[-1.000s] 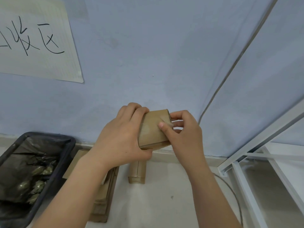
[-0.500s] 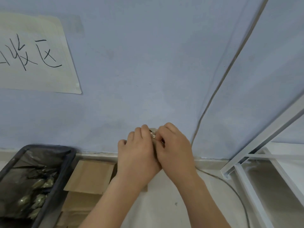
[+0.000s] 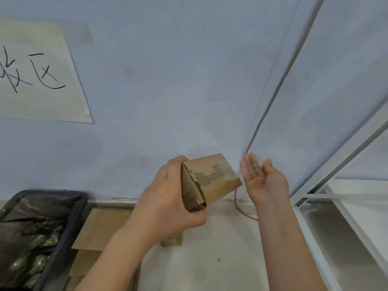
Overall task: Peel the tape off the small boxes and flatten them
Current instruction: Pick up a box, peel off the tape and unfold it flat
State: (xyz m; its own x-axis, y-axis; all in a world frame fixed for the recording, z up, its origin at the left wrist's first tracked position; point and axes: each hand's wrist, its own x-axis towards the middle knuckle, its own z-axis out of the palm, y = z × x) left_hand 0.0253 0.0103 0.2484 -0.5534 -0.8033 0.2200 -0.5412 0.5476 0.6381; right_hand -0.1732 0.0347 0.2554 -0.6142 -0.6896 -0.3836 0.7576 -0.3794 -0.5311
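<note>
One small cardboard box (image 3: pixel 210 181) sits up in the air in front of me, between my two hands, tilted with one corner pointing down; its upper face carries a torn, ragged strip where the paper surface has ripped, and a band of clear tape (image 3: pixel 226 172) crosses the far right end of that face. My left hand (image 3: pixel 168 198) grasps the box from the left, thumb curled under its lower corner and the other fingers hidden behind it. My right hand (image 3: pixel 262 181) is just to the right of the box, apart from it, palm turned toward me with the fingers straight and loosely together, gripping nothing; the fingertips look blurred, and I cannot tell whether any film of tape clings to them. Below my left wrist, on the pale floor (image 3: pixel 220 259), another small cardboard box (image 3: pixel 171 241) stands mostly hidden by my arm. To the left of it lies a stack of flattened cardboard (image 3: pixel 100 225), and at the far left a dark bin (image 3: pixel 73 213) lined with a black bag holds crumpled, shiny scraps. Behind everything is a pale blue wall (image 3: pixel 168 80) with a handwritten paper sign (image 3: pixel 37 80) taped at the upper left. A thin grey cable (image 3: pixel 281 85) runs down the wall to the floor, and a white metal frame (image 3: pixel 327 175) stands on the right.
</note>
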